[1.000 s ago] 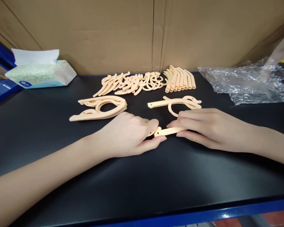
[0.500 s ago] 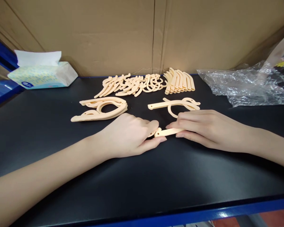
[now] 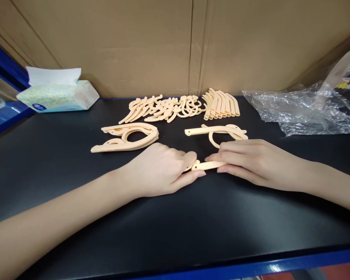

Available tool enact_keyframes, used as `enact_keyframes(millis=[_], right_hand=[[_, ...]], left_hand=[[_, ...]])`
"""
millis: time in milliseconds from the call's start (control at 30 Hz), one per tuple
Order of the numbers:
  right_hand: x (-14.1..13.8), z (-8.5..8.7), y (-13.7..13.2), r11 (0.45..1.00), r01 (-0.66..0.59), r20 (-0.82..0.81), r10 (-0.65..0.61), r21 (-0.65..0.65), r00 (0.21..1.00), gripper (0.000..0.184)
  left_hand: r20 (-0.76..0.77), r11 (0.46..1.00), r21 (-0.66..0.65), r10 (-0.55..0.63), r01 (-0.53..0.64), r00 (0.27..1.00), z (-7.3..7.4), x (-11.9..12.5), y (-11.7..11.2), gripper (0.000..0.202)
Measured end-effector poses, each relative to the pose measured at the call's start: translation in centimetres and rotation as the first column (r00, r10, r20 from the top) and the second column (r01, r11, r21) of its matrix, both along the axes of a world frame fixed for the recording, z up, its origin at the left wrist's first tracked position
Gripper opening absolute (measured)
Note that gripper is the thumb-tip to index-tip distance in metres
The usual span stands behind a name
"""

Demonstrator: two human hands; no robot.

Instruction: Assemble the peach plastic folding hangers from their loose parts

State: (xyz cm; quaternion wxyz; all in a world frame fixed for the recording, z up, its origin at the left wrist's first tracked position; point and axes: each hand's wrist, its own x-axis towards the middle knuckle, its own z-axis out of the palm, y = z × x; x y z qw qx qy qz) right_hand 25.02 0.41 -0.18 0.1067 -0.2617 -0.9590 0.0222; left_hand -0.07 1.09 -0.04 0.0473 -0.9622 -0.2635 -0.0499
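My left hand [image 3: 160, 171] is closed, pinching a small curved beige plastic piece [image 3: 189, 167] that its fingers mostly hide. The piece meets the holed end of a beige plastic hanger arm [image 3: 208, 165]. Whether the two are joined I cannot tell. My right hand [image 3: 251, 163] grips the other end of that arm between thumb and fingers. Just behind the right hand lie loose hanger parts [image 3: 204, 131]: a straight-ended arm with a hole, crossed over curved pieces. Beyond my left hand rest folded beige hangers [image 3: 128, 144], stacked together.
Along the back of the black table [image 3: 175, 233] lie several curved hanger pieces [image 3: 163, 108] and a row of hanger arms [image 3: 221, 104]. A tissue pack [image 3: 58, 97] stands back left; a crumpled clear plastic bag [image 3: 286, 111] lies back right. Cardboard [image 3: 148, 46] rises behind.
The whole view has shifted slightly, with things appearing a little lower. Both hands keep nearly the same grip on the hanger parts.
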Motion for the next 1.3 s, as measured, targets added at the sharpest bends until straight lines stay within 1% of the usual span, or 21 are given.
enact_keyframes(millis=[200, 533, 633, 867, 1167, 1300], right_hand=[[0.03, 0.10, -0.06, 1.000, 0.003, -0.007, -0.003, -0.006, 1.000, 0.034], [-0.04, 0.26, -0.11, 0.999, 0.018, 0.003, -0.018, -0.048, 1.000, 0.033], [0.00, 0.21, -0.07, 0.998, 0.025, 0.007, -0.024, -0.061, 1.000, 0.034], [0.03, 0.15, 0.03, 0.997, 0.024, 0.028, -0.022, -0.079, 0.999, 0.035], [0.00, 0.24, -0.02, 0.997, 0.003, 0.015, -0.002, -0.076, 1.000, 0.031], [-0.03, 0.19, 0.07, 0.996, 0.012, 0.010, -0.011, -0.086, 1.000, 0.031]], left_hand=[[0.043, 0.999, 0.045, -0.031, 0.029, 0.999, -0.65, -0.10, 0.18, 0.039], [0.045, 1.000, 0.029, -0.012, 0.010, 0.999, -0.80, -0.16, 0.19, 0.039], [0.041, 1.000, 0.025, -0.005, 0.004, 0.999, -0.70, -0.15, 0.18, 0.039], [0.026, 1.000, -0.010, 0.011, -0.011, 1.000, 0.06, 0.09, 0.05, 0.037], [0.038, 0.999, -0.043, 0.022, -0.020, 0.999, -0.06, 0.12, 0.08, 0.038], [0.026, 0.999, -0.049, 0.019, -0.017, 0.999, -0.03, 0.09, 0.05, 0.037]])
